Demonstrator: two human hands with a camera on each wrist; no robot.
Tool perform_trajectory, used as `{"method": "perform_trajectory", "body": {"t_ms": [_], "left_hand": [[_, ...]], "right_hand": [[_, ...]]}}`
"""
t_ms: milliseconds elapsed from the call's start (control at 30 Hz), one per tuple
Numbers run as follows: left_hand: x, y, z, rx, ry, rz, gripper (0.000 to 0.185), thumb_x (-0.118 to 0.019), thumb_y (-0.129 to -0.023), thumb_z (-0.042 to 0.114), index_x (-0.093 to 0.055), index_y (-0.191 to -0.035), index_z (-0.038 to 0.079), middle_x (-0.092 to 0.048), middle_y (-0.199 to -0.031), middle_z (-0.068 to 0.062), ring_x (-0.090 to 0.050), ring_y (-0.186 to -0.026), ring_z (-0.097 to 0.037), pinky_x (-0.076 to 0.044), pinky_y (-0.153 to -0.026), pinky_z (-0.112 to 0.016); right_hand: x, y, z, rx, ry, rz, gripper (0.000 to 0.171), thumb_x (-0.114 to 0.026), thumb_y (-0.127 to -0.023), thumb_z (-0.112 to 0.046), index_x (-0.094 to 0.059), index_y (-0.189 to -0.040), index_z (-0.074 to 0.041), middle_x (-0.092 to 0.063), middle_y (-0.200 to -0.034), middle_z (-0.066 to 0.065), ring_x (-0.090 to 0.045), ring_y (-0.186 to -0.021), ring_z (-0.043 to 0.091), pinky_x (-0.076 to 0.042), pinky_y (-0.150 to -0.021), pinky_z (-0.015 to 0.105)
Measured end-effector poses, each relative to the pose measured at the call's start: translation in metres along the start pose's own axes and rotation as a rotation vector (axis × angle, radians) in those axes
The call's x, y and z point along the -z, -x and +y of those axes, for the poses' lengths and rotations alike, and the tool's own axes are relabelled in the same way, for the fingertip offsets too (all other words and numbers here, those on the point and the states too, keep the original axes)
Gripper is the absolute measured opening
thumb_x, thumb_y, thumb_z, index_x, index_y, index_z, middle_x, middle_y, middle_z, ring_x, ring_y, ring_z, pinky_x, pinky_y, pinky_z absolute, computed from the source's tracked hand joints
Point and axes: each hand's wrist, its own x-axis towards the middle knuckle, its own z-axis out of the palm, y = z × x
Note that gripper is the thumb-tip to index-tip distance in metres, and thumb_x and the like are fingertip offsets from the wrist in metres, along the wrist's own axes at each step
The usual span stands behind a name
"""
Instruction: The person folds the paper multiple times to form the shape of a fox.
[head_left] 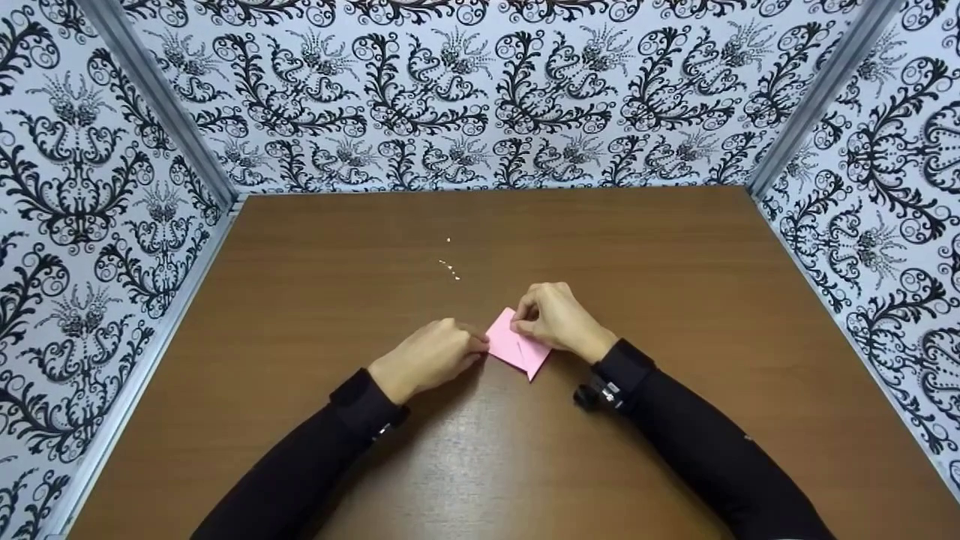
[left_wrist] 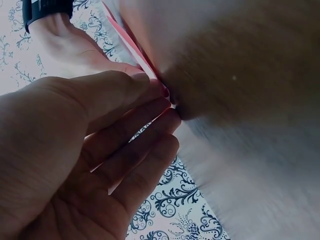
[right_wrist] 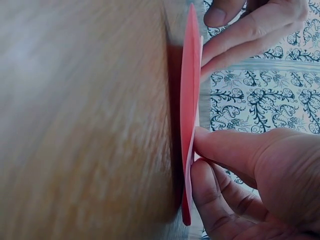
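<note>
A folded sheet of pink paper (head_left: pixel 507 346) lies on the brown table in front of the person, one pointed corner toward the near edge. At its left corner, the left hand (head_left: pixel 439 354) pinches the paper between thumb and fingertips. The right hand (head_left: pixel 561 319) is over the paper's upper right part, thumb and index fingertips together on a fold. From the right wrist, the folded paper (right_wrist: pixel 189 110) appears edge-on with layers slightly parted, and the right thumb (right_wrist: pixel 225 147) meets its upper face. The left wrist view shows the pink edge (left_wrist: pixel 131 45) beyond the left thumb.
Several tiny white scraps (head_left: pixel 450 268) lie on the table (head_left: pixel 337 255) beyond the hands. Walls with a black-and-white scroll pattern (head_left: pixel 465 90) enclose the table at the back and both sides. A small black wrist camera (head_left: pixel 589 397) sticks out from the right cuff.
</note>
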Motion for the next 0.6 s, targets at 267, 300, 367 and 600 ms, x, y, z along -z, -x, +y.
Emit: {"method": "perform_trajectory", "body": {"t_ms": [267, 300, 367, 600], "left_hand": [[0.002, 0.012, 0.002, -0.022, -0.008, 0.020, 0.018, -0.080, -0.109, 0.003, -0.092, -0.122, 0.005, -0.092, -0.124, -0.011, -0.090, -0.111, -0.029, -0.074, -0.095, -0.045], [0.002, 0.014, 0.003, -0.025, -0.003, 0.021, 0.017, -0.080, -0.109, 0.003, -0.092, -0.121, 0.005, -0.092, -0.123, -0.011, -0.090, -0.110, -0.029, -0.074, -0.094, -0.045], [0.002, 0.016, 0.003, -0.040, -0.002, 0.028, 0.016, -0.079, -0.109, 0.002, -0.092, -0.119, 0.005, -0.092, -0.121, -0.010, -0.090, -0.108, -0.028, -0.074, -0.093, -0.045], [0.003, 0.018, 0.003, -0.045, -0.003, 0.027, 0.017, -0.079, -0.108, 0.000, -0.092, -0.118, 0.005, -0.092, -0.121, -0.010, -0.090, -0.108, -0.027, -0.074, -0.092, -0.044]], "right_hand": [[0.000, 0.001, 0.000, 0.004, -0.008, 0.008, 0.009, -0.098, -0.096, -0.013, -0.093, -0.088, -0.011, -0.083, -0.093, 0.006, -0.071, -0.089, 0.023, -0.051, -0.088, 0.039], [0.000, 0.001, -0.001, 0.001, -0.008, 0.007, 0.009, -0.098, -0.096, -0.013, -0.093, -0.088, -0.011, -0.084, -0.093, 0.007, -0.072, -0.089, 0.023, -0.051, -0.089, 0.039], [0.000, 0.001, -0.001, -0.005, -0.006, 0.007, 0.010, -0.098, -0.096, -0.013, -0.093, -0.088, -0.011, -0.084, -0.093, 0.007, -0.072, -0.089, 0.024, -0.051, -0.088, 0.039], [-0.001, 0.000, -0.001, -0.013, 0.002, 0.005, 0.010, -0.097, -0.096, -0.014, -0.093, -0.088, -0.012, -0.084, -0.093, 0.006, -0.072, -0.090, 0.024, -0.051, -0.088, 0.039]]}}
